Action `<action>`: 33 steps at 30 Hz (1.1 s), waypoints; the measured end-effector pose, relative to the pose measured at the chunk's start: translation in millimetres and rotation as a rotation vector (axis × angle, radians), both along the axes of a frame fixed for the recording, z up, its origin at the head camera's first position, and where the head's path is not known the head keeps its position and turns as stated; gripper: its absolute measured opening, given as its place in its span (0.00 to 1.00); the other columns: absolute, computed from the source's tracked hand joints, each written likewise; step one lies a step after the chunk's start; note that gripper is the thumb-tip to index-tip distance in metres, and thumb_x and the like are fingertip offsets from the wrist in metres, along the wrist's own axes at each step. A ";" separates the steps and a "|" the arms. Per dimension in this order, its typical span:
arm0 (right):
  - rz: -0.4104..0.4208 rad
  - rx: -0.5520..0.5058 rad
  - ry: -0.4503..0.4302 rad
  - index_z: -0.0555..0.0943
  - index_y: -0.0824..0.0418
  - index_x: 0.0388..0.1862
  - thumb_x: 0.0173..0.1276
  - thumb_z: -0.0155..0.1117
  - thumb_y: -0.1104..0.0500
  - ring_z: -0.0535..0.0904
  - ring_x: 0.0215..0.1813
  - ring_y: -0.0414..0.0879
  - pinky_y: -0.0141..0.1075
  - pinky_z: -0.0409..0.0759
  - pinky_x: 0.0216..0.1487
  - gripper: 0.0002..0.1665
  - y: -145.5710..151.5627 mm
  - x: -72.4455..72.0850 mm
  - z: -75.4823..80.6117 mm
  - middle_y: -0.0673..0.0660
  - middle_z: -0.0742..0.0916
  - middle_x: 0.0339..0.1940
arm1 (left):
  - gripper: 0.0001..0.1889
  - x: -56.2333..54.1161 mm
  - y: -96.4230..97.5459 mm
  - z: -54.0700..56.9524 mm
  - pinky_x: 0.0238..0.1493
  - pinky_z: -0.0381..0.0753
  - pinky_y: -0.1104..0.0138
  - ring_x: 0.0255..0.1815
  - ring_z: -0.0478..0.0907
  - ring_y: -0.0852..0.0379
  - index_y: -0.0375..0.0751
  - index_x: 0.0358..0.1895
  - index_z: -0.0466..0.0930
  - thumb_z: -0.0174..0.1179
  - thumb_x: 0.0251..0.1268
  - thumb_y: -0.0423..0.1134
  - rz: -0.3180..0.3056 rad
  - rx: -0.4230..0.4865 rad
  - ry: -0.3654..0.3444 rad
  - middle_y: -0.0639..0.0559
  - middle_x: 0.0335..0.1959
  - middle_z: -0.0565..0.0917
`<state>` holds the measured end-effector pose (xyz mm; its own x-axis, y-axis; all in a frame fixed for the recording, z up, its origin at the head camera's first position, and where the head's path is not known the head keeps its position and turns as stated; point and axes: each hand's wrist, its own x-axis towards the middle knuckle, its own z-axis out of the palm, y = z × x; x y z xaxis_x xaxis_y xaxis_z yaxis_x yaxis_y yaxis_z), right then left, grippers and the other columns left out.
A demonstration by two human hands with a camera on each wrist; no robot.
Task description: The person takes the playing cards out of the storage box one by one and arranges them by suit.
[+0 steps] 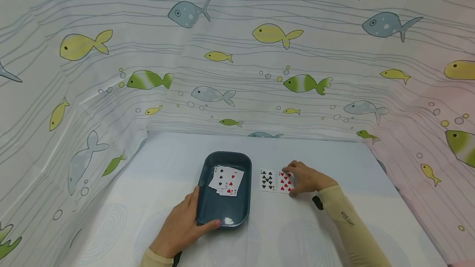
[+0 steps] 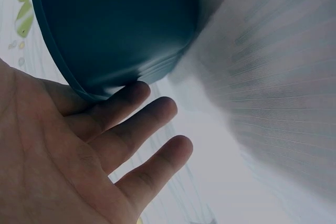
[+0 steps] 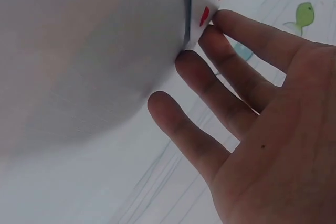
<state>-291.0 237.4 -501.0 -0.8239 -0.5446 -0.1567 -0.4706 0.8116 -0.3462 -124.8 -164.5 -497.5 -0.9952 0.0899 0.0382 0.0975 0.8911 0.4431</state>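
Observation:
A dark blue oval tray (image 1: 243,209) has several overlapping playing cards (image 1: 226,178), spades and hearts, inside it. My left hand (image 1: 180,222) rests against its near left corner, fingers along the outer side and thumb at the near rim. In the left wrist view, fairly straight fingers (image 2: 137,94) touch the tray wall (image 2: 121,30). To the right of the tray lie a face-up clubs card (image 1: 267,180) and a hearts card (image 1: 285,182). My right hand (image 1: 306,178) holds the hearts card by its far and near edges. Its fingertips (image 3: 190,62) meet the card's edge in the right wrist view.
The white table cover (image 1: 267,234) has pale ring patterns. Fish-printed cloth (image 1: 241,81) rises behind the table and along both sides. The clubs card lies between the tray and the hearts card.

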 end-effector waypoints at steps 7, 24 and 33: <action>-0.005 -0.007 -0.024 0.76 0.62 0.69 0.46 0.85 0.53 0.71 0.62 0.54 0.52 0.76 0.59 0.49 0.5 0.8 1.7 0.58 0.76 0.62 | 0.67 0.4 0.0 -0.3 0.61 0.75 0.47 0.60 0.75 0.41 0.31 0.80 0.52 0.60 0.49 0.81 -0.001 0.002 0.003 0.35 0.69 0.71; -0.053 -0.003 -0.045 0.72 0.61 0.73 0.49 0.83 0.50 0.71 0.65 0.55 0.55 0.75 0.62 0.52 -3.3 5.9 -0.1 0.60 0.75 0.65 | 0.67 1.3 0.0 -0.4 0.61 0.75 0.46 0.60 0.76 0.41 0.30 0.79 0.53 0.61 0.49 0.80 0.001 0.009 0.007 0.34 0.68 0.72; -0.047 -0.055 0.066 0.69 0.61 0.75 0.61 0.75 0.43 0.71 0.66 0.57 0.56 0.75 0.62 0.48 -15.9 4.6 3.5 0.62 0.75 0.66 | 0.67 0.6 -0.6 -0.8 0.61 0.76 0.47 0.59 0.76 0.42 0.30 0.79 0.52 0.60 0.48 0.81 -0.003 0.008 0.016 0.35 0.68 0.73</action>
